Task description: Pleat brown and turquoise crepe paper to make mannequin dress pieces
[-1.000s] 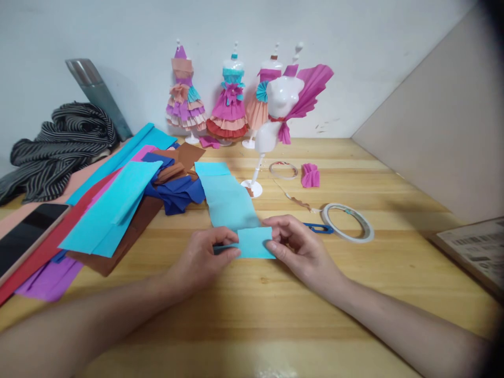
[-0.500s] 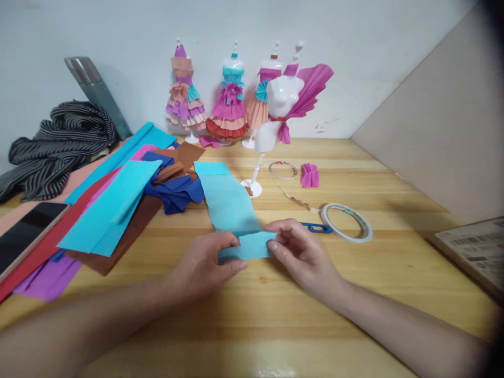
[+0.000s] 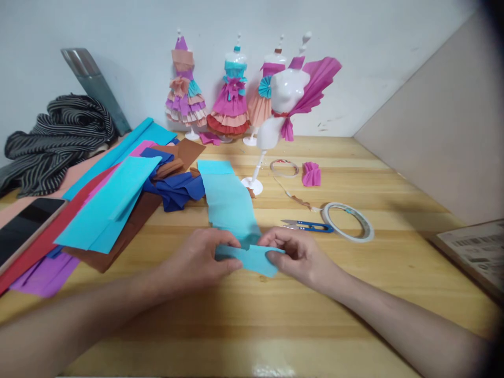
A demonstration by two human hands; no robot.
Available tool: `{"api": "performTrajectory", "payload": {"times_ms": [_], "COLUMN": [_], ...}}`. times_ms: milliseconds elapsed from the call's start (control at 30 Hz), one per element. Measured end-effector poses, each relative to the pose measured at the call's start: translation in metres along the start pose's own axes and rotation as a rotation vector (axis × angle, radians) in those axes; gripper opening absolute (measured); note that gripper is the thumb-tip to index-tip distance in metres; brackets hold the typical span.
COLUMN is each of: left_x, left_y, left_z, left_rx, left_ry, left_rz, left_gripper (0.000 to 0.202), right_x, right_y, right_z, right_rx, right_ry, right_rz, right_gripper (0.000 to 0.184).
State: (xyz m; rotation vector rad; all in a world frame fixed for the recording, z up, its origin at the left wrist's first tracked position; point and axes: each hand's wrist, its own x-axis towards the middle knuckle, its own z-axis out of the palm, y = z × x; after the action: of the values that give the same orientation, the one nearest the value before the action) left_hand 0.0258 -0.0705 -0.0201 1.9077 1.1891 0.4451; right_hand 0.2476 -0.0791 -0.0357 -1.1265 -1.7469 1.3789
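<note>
A light-blue paper piece is held in both hands over the wooden table, on the near side of the white mannequin. Its left part is pinched narrowly between the thumb and fingers of the left hand; its right part is gripped likewise by the right hand, with the thumb laid on the near face. Behind the piece, a long light-blue strip is spread toward the left of the mannequin's base; whether the two are joined cannot be told. To the near right of the mannequin, blue snips are laid with their blades to the left, a white tape roll at their handle end. Nearer to its right, a crumpled magenta piece is seen. A pleated magenta fan is attached to the mannequin itself. To its left, coloured papers are heaped beside a phone. Behind it, three dressed mannequins are lined up.
</note>
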Motion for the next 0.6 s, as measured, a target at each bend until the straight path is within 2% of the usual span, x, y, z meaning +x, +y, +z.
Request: {"api": "performTrajectory", "payload": {"times_ms": [100,233,333,467,600], "left_x": [0.000,0.001,0.001,-0.002,-0.010], "left_y": [-0.001,-0.008,-0.012,-0.009,-0.001], "left_z": [-0.006,-0.010,-0.011,-0.013,-0.016], "left_rx": [-0.020,-0.006,-0.071,-0.143,0.035], "left_ry": [-0.001,0.006,-0.040,-0.068,-0.102], "left_rz": [-0.076,-0.092,-0.099,-0.126,-0.110], "left_gripper": [0.027,0.024,0.019,0.019,0.011], "right_x": [-0.001,-0.003,-0.004,-0.005,-0.007], "right_y": [0.001,0.003,0.002,0.002,-0.004], "right_z": [-0.001,-0.002,-0.002,-0.001,-0.003], "right_rx": [-0.048,-0.119,-0.202,-0.228,-0.229], "right_ry": [-0.015,-0.055,-0.108,-0.138,-0.210], "right_rz": [-0.012,-0.045,-0.098,-0.131,-0.143], "right_gripper": [0.015,0.026,0.030,0.031,0.030]}}
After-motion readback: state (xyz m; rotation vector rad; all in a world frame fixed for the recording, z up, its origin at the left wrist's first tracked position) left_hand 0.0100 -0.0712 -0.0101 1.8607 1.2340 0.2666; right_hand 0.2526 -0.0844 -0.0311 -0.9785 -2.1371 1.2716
